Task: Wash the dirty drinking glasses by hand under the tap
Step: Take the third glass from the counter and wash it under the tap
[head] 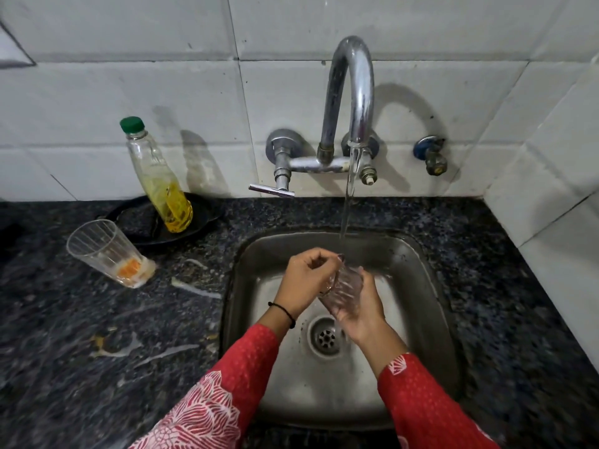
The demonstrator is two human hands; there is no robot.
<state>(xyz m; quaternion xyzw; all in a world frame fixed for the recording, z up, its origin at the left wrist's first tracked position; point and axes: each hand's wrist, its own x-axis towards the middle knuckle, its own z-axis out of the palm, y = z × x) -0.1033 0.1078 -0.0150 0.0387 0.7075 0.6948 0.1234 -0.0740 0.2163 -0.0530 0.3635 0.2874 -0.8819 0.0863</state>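
Head camera shows me the clear ribbed drinking glass (pixel 343 288) tilted over the steel sink (pixel 431 286), under water from the chrome tap (pixel 353 92). The right hand (pixel 359 307) wraps its base; the left hand (pixel 306 280), fingers curled, seems to pinch its rim.

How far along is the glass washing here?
Done: no washed glass shows set aside. In hand: the left hand and right hand hold one clear ribbed drinking glass under the chrome tap's running water, over the steel sink. Remaining: a second clear glass with orange dregs waits on the dark speckled counter.
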